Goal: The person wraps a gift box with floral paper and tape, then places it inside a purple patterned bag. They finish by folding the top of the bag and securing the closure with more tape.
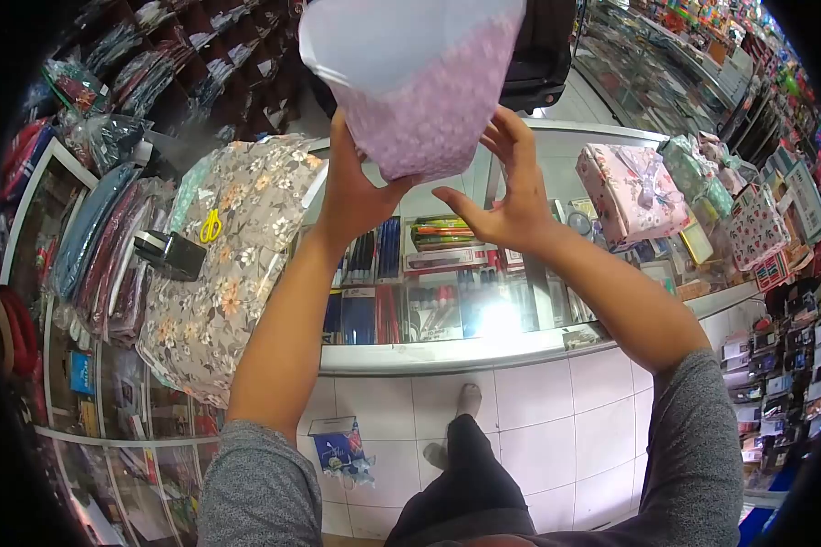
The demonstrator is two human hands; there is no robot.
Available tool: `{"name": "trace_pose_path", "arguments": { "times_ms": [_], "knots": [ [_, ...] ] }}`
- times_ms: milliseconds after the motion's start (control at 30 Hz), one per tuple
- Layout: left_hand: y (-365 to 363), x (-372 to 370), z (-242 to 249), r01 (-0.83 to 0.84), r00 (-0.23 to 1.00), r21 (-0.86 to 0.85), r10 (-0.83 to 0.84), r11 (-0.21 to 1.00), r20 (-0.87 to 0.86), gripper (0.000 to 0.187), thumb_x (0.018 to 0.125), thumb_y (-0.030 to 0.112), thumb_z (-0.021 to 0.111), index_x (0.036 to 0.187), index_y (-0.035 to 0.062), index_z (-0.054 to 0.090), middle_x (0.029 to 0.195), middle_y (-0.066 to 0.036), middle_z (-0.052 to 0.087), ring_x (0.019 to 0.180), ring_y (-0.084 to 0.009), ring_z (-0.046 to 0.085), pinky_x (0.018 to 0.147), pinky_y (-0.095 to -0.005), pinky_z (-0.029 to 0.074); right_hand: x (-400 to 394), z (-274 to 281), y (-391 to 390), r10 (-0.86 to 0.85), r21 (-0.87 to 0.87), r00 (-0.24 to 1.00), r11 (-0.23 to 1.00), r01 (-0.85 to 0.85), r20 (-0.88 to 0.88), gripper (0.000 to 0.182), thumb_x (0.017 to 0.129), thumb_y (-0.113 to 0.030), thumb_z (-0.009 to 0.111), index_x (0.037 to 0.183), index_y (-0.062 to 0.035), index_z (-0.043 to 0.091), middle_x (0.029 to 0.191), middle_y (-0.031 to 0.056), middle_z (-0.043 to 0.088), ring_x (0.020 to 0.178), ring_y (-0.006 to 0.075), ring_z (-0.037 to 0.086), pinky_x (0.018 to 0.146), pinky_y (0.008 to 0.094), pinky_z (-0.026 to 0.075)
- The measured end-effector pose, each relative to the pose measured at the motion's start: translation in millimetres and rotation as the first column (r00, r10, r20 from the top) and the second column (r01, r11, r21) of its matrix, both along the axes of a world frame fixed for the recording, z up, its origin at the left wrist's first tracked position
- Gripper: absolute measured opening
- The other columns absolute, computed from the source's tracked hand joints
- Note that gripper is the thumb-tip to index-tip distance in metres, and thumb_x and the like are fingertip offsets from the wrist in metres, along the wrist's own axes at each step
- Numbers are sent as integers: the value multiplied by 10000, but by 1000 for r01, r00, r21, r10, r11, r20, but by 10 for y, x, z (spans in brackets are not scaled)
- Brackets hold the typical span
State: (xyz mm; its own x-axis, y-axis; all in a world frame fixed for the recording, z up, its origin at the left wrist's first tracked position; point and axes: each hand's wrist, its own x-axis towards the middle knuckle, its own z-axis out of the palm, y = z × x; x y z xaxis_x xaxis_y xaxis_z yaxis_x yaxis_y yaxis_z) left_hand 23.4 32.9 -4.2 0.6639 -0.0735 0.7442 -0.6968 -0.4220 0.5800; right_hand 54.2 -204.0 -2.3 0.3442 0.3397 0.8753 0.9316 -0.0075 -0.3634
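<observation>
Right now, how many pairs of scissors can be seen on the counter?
1. The yellow-handled scissors lie on the floral wrapping paper spread over the glass counter, to the left of the left hand. More pairs may be hidden under the paper or among the goods.

Floral cloth [237, 246] covers the glass tabletop's [556, 146] left end, bearing yellow scissors [211, 225] and a tape dispenser [170, 253]; a wrapped gift [631, 191] sits near its right edge.

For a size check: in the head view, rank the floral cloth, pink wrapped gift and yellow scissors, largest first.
1. Floral cloth
2. Pink wrapped gift
3. Yellow scissors

The gaps look clear, so nearness to the camera does not alter the order.
</observation>
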Motion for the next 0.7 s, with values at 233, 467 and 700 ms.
{"name": "trace_pose_path", "arguments": {
  "times_ms": [233, 467, 700],
  "knots": [
    [62, -24, -73, -285, 953, 341, 303, 896, 1, 754, 733, 9, 859, 1382, -15, 477, 1340, -207, 510, 1258, -388, 558, 1052, -430, 483, -9, -18, -33, -50, 44, 999, 998, 50, -1, 923, 834, -170, 895, 1492, 39, 283, 1389, 251, 535, 1286, 379, 613, 1078, 442, 500],
    [99, -1, -127, -84, 992, 202, 101, 976, -75, 901, 700, 103, 929, 1441, -45, 439, 1380, -209, 546, 1247, -348, 600, 1048, -431, 496, 29, -32, -122, -40, 3, 999, 999, 40, 31, 948, 800, -162, 897, 1503, 38, 293, 1410, 254, 520, 1309, 388, 582, 1067, 454, 480],
    [30, 0, 116, 38, 990, 281, -75, 959, 124, 1034, 732, 112, 936, 1556, 82, 312, 1580, -208, 435, 1505, -380, 409, 1249, -450, 332, 405, -204, -26, 310, 200, 926, 942, -269, -216, 913, 820, -204, 860, 1571, -54, 363, 1564, 187, 446, 1434, 359, 459, 1201, 429, 349]
  ]
}}
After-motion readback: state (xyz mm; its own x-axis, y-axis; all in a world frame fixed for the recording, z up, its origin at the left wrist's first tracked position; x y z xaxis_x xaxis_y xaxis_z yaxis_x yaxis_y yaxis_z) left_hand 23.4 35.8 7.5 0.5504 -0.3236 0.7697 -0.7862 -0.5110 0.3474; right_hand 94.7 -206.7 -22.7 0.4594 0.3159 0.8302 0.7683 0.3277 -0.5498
